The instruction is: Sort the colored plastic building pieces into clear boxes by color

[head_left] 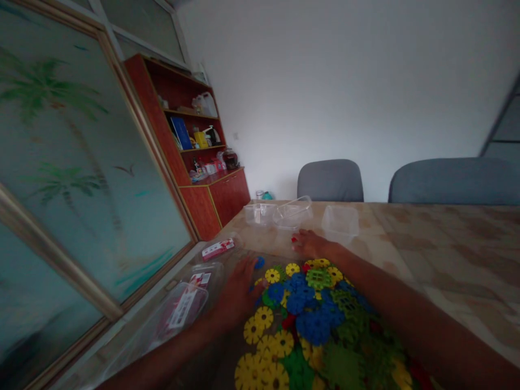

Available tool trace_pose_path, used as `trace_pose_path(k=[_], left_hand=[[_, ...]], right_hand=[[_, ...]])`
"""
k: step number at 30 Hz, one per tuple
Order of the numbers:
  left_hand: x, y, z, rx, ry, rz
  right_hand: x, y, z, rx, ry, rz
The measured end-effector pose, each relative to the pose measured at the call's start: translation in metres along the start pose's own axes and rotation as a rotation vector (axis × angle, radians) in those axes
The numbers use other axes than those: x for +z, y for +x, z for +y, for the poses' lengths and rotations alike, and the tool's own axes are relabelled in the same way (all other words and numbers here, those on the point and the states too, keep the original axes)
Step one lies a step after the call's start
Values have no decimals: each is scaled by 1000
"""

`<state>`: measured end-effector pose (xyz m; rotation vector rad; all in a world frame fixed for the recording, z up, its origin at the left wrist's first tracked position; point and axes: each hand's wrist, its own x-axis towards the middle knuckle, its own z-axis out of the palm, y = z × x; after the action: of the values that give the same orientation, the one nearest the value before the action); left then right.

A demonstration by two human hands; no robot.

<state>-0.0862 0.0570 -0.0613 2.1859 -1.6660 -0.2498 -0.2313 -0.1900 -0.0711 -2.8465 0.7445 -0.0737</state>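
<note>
A heap of flat plastic snowflake building discs in yellow, blue, green and red [319, 322] is spread across the near part of the table. My left hand [239, 290] lies at the heap's left edge, fingers stretched out and apart, beside a blue disc [259, 262]. Beyond the heap reaches my right hand [311, 244], its fingers pinched on a small red disc [294, 239]. Just past that hand stand clear plastic containers [260, 215], one of them tilted [293, 214]. A separate clear container [340, 221] stands to the right.
Along the table's left side lie clear plastic lids or boxes with red-and-white labels [184, 306], and another labelled piece [218, 248]. Two grey chairs [330, 181] stand behind the table [447, 254]. A red-brown shelf cabinet [227, 197] and a frosted glass partition [81, 162] are at left.
</note>
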Motion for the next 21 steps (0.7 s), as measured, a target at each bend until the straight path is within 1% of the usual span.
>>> trace_pose_path(k=[1,3,4,6,10,13,15,18,20,21], left_hand=[[4,7,-6,-48,22,-23],[13,16,-11,-93,39,-51],[18,17,-10,-93,39,-55],[26,15,-3,-53,9,-70],[40,5,27,95,-176,-90],[48,0,50,180,-342,-58],[50,-5,65,286,-451,-48],[44,-15,86,507,-553,-72],[34,-23,97,632,-552,-136],[29,-27,99,695,-528,-185]], right_hand=[[1,1,-2,6,-1,-5],[-1,0,-6,-3,2,-19],[-2,-2,-8,-25,9,-29],[-7,-9,-13,-110,36,-56],[-16,-39,-25,-299,110,-113],[-22,-72,-30,-347,182,-124],[-28,-98,-30,-345,241,-108],[-42,-140,-27,-352,344,-82],[-53,-169,-25,-366,483,-61],[-57,-185,-24,-345,546,-34]])
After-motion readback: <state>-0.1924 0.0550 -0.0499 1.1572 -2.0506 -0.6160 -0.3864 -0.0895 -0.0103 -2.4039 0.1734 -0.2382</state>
